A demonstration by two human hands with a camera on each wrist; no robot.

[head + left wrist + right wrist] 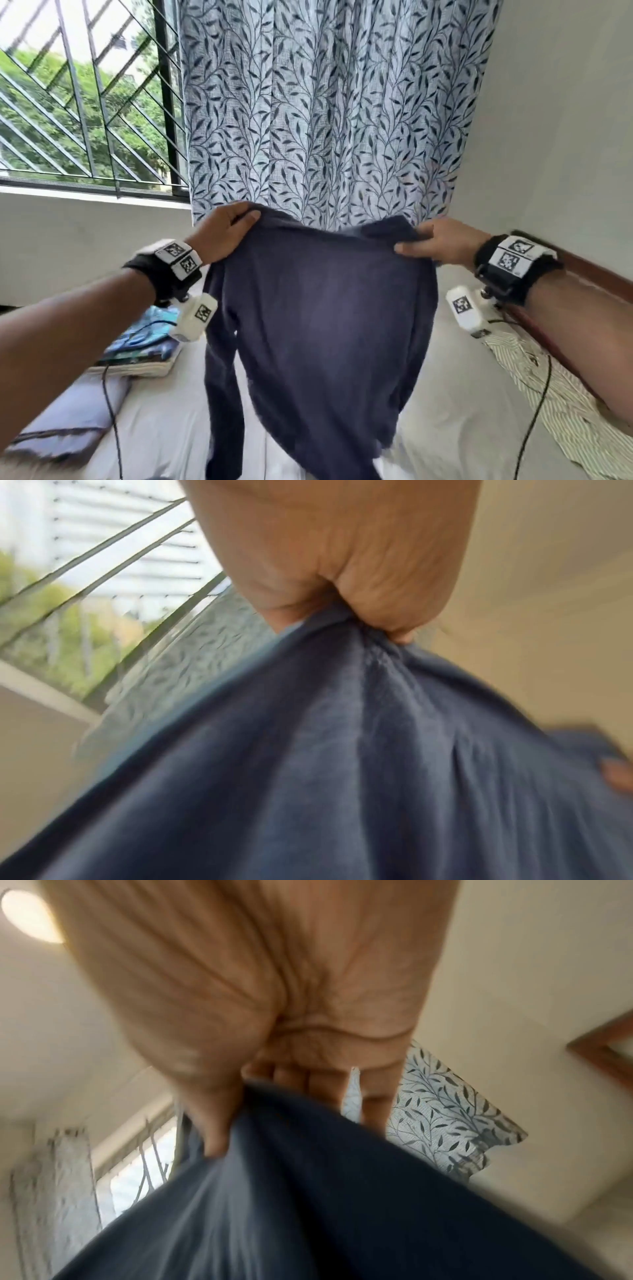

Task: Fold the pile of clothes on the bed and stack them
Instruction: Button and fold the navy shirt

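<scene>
A navy long-sleeved top (318, 325) hangs in the air above the bed (455, 404), held up by its upper edge. My left hand (236, 222) pinches its top left corner, and my right hand (421, 241) pinches its top right corner. One sleeve dangles down on the left side. In the left wrist view the fingers (342, 596) bunch the navy cloth (342, 764). In the right wrist view the thumb and fingers (219, 1118) clamp the same cloth (325, 1204). A stack of folded clothes (144, 346) lies at the left on the bed.
A striped shirt (565, 407) lies crumpled at the right of the bed beside a wooden bed frame (589, 270). A lilac pillow (68, 418) sits at the lower left. A leaf-patterned curtain (325, 109) and a barred window (85, 102) stand behind.
</scene>
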